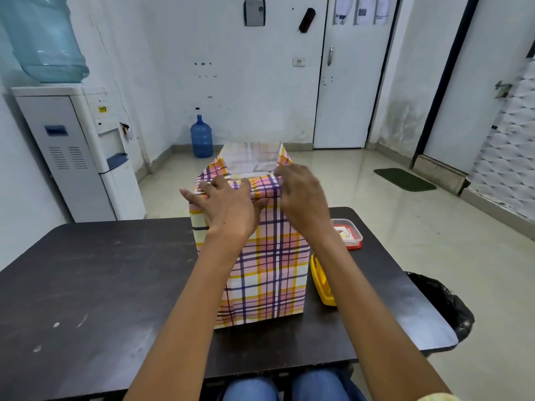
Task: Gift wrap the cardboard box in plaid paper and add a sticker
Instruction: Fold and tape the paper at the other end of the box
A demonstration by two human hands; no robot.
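Note:
A tall box wrapped in pink, yellow and purple plaid paper [269, 273] stands upright on the dark table [95, 285]. Its top is unsealed: the far paper flap [252, 157] stands up and shows its pale inner side. My left hand [225, 206] lies on the near top edge with fingers spread, pressing the near flap down. My right hand [301, 195] covers the top right corner, its fingers bent over the fold there. The cardboard itself is hidden under the paper.
A yellow tape dispenser [322, 280] lies just right of the box. Behind it sits a clear lidded container with a red base [348, 233]. A black-lined bin [443, 305] stands off the table's right edge. A water dispenser [81, 151] stands at the left.

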